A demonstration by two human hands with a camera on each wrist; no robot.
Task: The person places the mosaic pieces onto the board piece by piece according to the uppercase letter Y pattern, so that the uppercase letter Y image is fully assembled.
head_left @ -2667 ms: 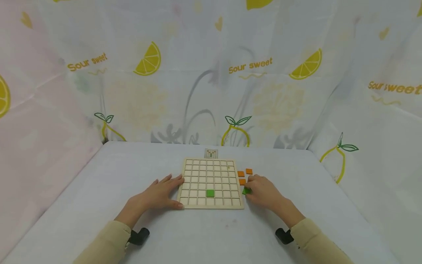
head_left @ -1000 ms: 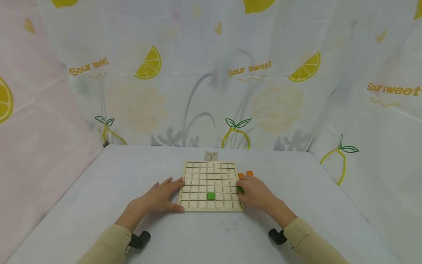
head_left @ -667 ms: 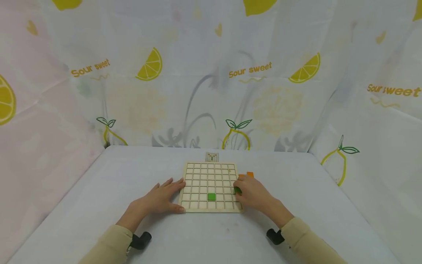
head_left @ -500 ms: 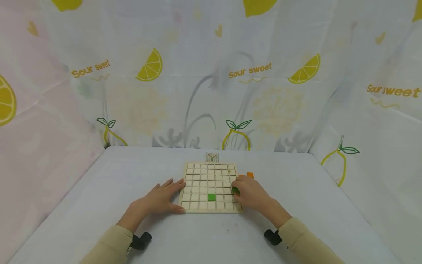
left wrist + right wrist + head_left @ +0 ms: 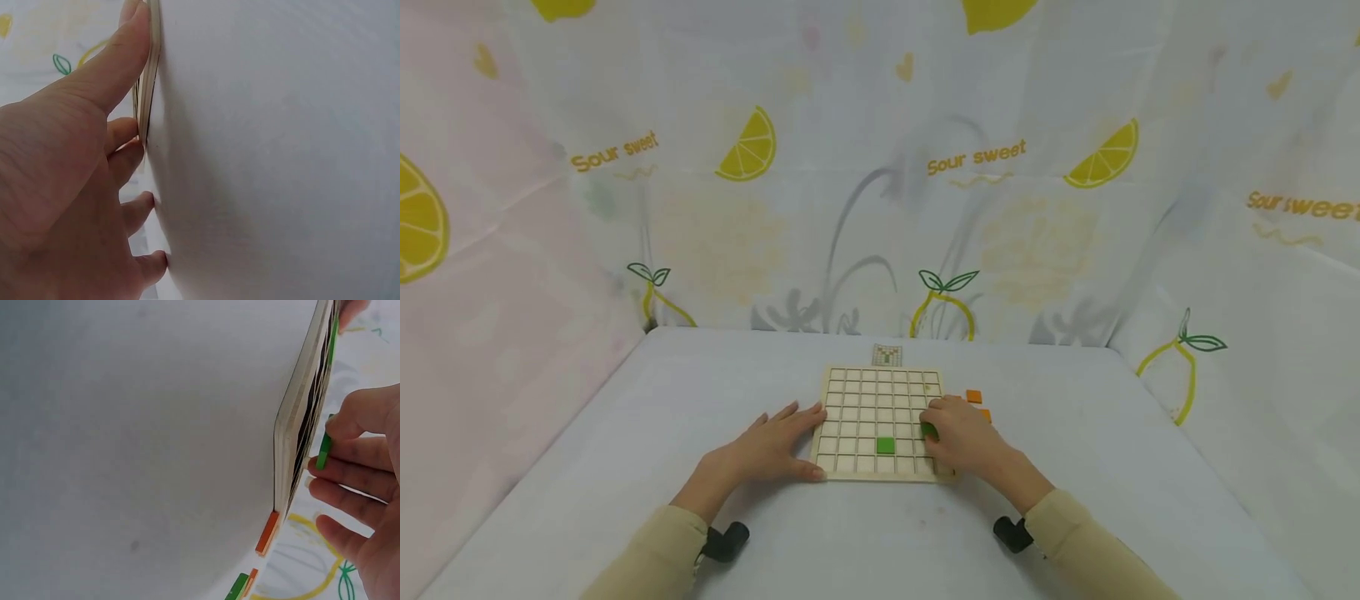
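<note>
A square wooden grid board [image 5: 880,477] lies on the table, with one green tile [image 5: 886,446] in a cell near its front middle. My left hand [image 5: 767,446] rests with spread fingers along the board's left edge, thumb at the front corner. Above the right-hand columns, my right hand [image 5: 966,437] pinches a second green tile [image 5: 325,444] between thumb and fingers. In the right wrist view this tile stands clear of the board's surface. Its far part is covered by the fingers in the head view.
Right of the board lie orange tiles [image 5: 973,396], partly behind my right hand. Another green tile [image 5: 237,586] shows beside them in the right wrist view. A small card with a printed grid pattern [image 5: 887,356] lies behind the board. Patterned cloth walls [image 5: 865,208] enclose the table.
My right hand has moved left from the table beside the board to over its right columns, carrying the green tile. More orange tiles show behind it. My left hand stays at the edge.
</note>
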